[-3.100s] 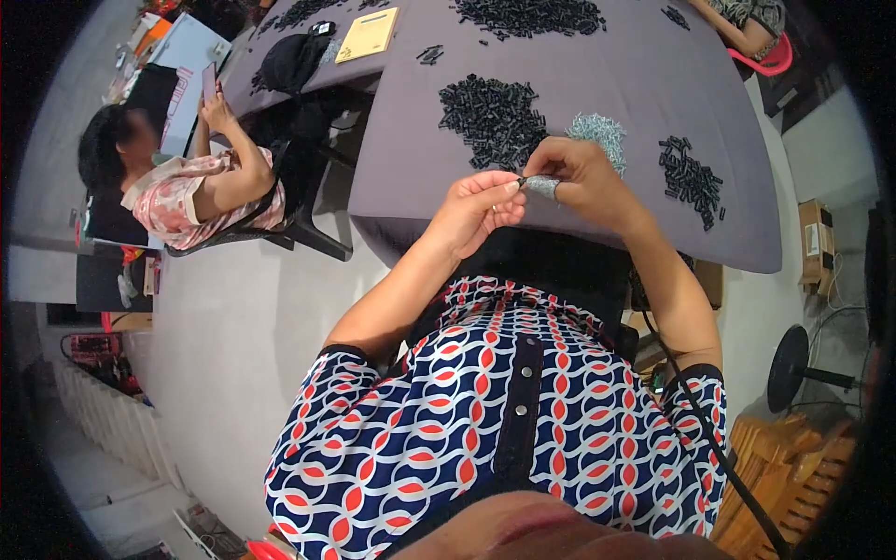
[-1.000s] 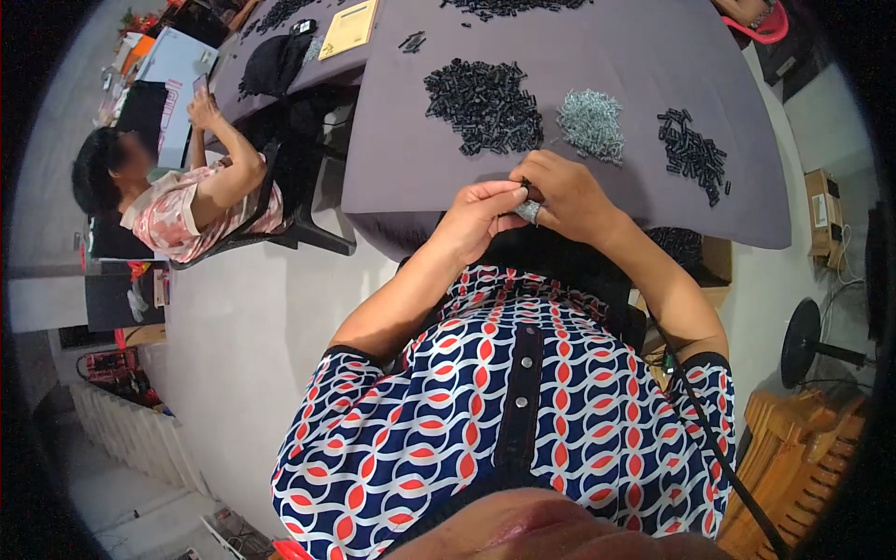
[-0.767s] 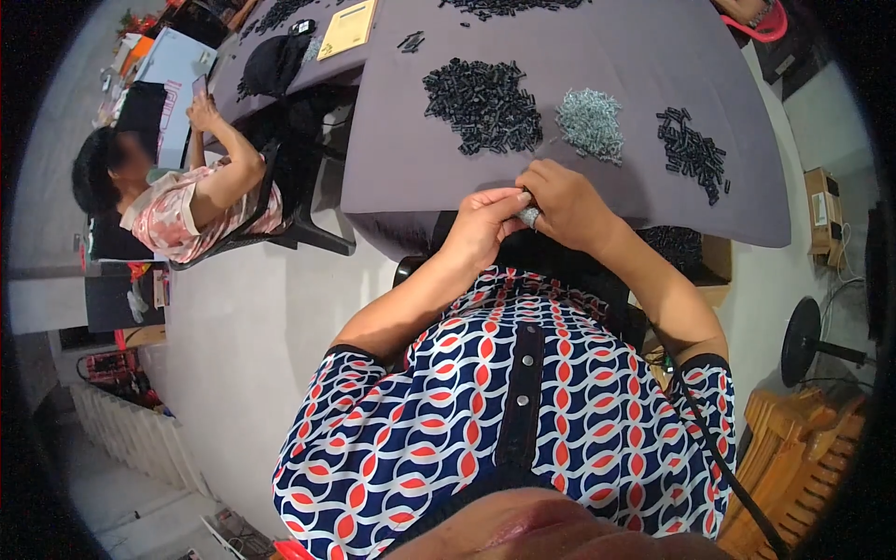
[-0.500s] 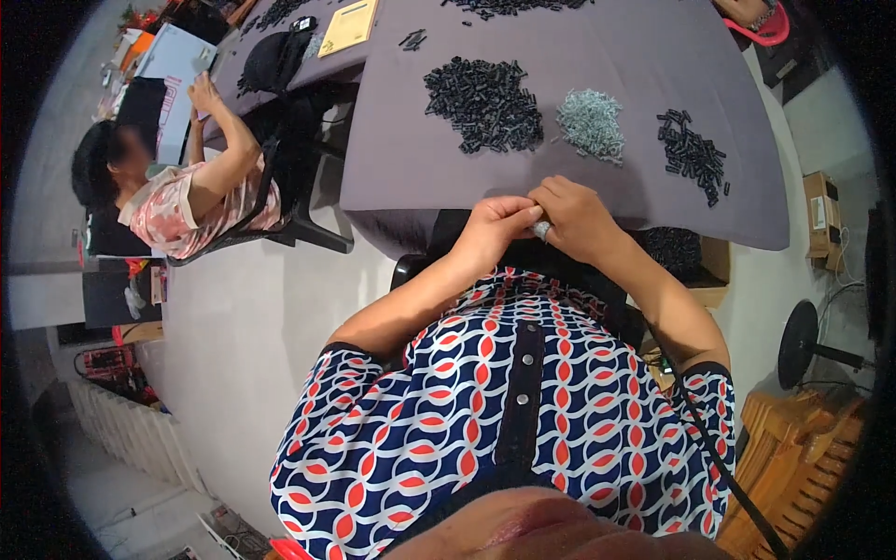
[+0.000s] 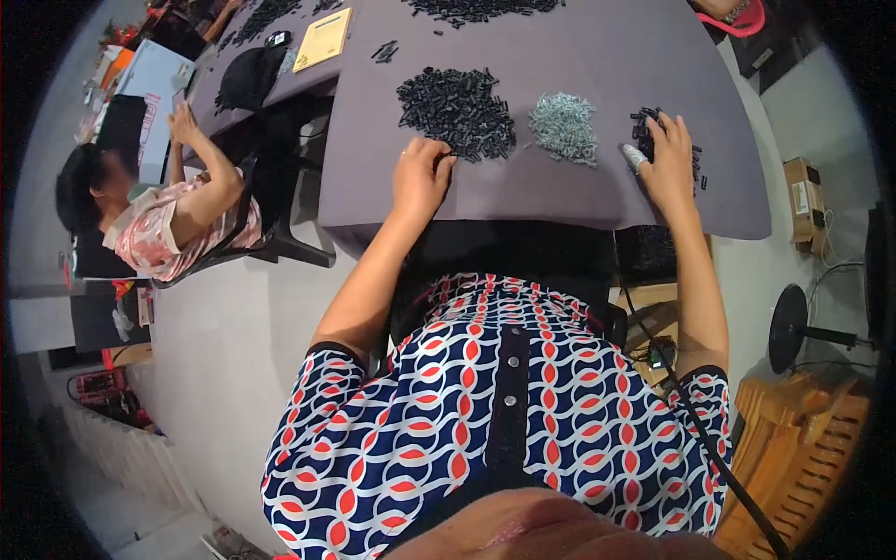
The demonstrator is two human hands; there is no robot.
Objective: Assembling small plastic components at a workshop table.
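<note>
My left hand [image 5: 423, 182] rests at the near left edge of a big heap of small black tube-like pieces [image 5: 457, 110]. Its fingers are curled in and the thumb is close to them; whatever lies between them is too small to make out. My right hand [image 5: 666, 166] reaches over a smaller heap of black pieces [image 5: 698, 166] at the right, fingers spread and partly covering it. A whitish wrap [image 5: 635, 157] covers that hand's thumb. Between the hands lies a heap of small silvery, screw-like pieces [image 5: 564, 129].
Grey cloth covers the table [image 5: 523, 196]. More black pieces [image 5: 481, 9] lie at its far side, near a yellow booklet [image 5: 322, 40]. A seated person [image 5: 177, 210] works at the left. A cardboard box [image 5: 805, 203] and a black fan [image 5: 789, 327] stand at the right.
My hands, together near the table's front edge before, have parted. The left has gone to the big black heap, the right to the small one. The view has shifted slightly.
</note>
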